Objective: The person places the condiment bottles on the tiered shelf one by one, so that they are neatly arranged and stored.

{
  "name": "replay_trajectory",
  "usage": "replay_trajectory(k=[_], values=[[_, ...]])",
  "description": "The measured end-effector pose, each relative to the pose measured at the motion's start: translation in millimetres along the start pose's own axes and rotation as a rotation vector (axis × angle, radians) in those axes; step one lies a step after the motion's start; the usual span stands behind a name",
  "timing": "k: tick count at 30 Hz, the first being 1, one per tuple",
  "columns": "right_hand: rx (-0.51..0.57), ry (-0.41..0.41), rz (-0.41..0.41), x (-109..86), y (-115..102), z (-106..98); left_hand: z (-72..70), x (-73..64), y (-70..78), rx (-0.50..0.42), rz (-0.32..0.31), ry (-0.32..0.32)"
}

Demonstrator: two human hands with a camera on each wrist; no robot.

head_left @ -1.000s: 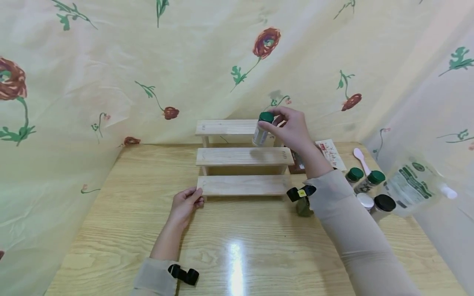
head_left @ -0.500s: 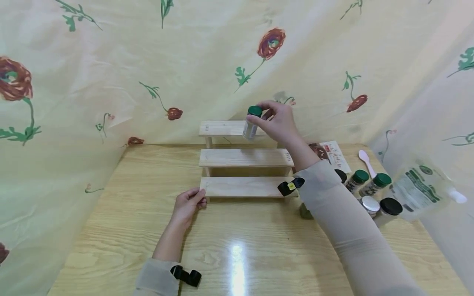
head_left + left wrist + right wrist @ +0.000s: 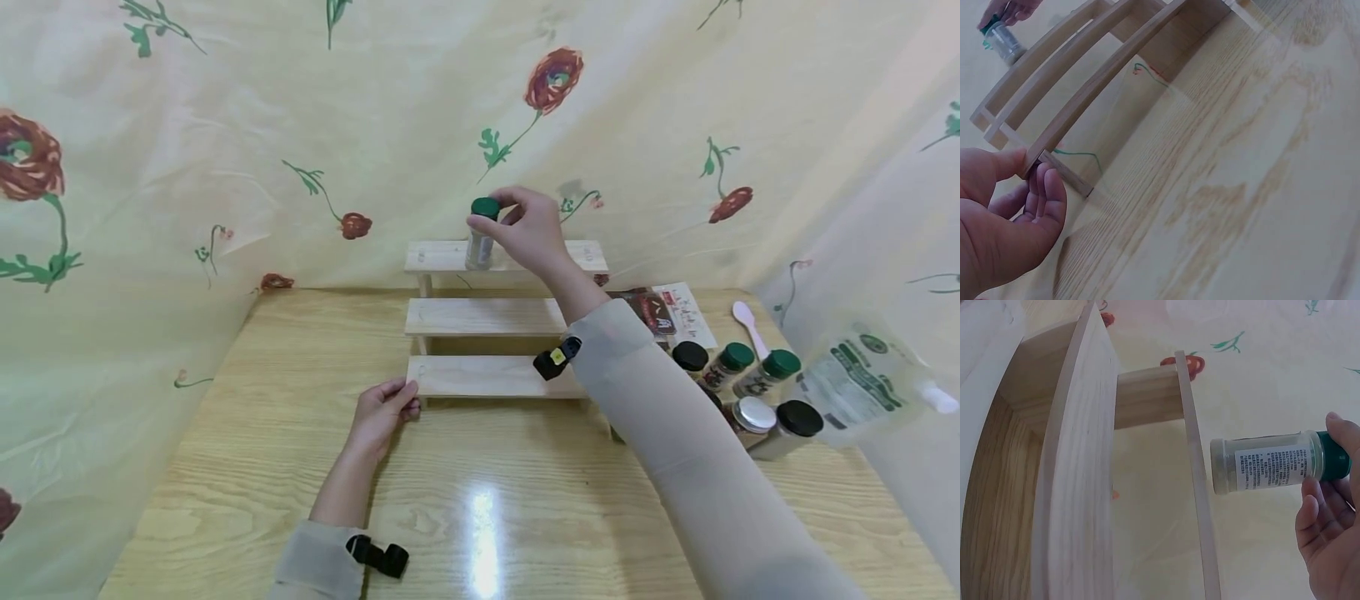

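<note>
Going L to R, we see the L hand (image 3: 381, 410) where it was approx. 1 s ago, at the L end of the bottom shelf (image 3: 487, 377) of the wooden rack (image 3: 480, 317); its thumb lies on top w/ the other fingers curled below, so the grip is a closed pinch on the board; the rack itself stands on the table (image 3: 247, 433) as before.

Next is the clear jar (image 3: 480, 252), roughly upright; it's now over the L part of the top shelf (image 3: 442, 256), further L and back than 1 s ago, when its base showed in front of that shelf's edge; we can't tell if the base touches the wood yet.

Just R of it, the R hand (image 3: 531, 233) has moved w/ the jar; thumb & fingers are closed in a pinch around its green cap (image 3: 485, 207), and in the R wrist view we see the printed label (image 3: 1274, 467) clear of the fingers.

Further R, the sleeve (image 3: 675, 433) has swung L, so more of the dark packet (image 3: 654, 315) shows beside the white packet (image 3: 688, 317); also in sight now is a black-capped jar (image 3: 690, 357), next to two green-capped jars (image 3: 756, 385); the spoon (image 3: 750, 327) and pouch (image 3: 862, 379) lie beyond, unmoved.
</note>
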State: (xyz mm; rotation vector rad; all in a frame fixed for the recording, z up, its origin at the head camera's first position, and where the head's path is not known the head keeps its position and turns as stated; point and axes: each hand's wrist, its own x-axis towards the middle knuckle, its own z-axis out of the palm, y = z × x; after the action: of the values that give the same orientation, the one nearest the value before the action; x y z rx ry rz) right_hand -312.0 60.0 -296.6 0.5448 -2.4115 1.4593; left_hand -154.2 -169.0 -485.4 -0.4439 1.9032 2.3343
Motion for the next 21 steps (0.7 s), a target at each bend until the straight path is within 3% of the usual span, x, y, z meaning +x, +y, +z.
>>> replay_trajectory(k=[12, 21], values=[[-0.005, -0.106, 0.08, 11.9, -1, 26, 1.8, 4.4, -2.5, -0.003, 0.008, -0.002], [-0.125, -0.249, 0.02, 8.0, 14, 43, 1.1, 5.3, -4.6, -0.012, 0.017, 0.011]])
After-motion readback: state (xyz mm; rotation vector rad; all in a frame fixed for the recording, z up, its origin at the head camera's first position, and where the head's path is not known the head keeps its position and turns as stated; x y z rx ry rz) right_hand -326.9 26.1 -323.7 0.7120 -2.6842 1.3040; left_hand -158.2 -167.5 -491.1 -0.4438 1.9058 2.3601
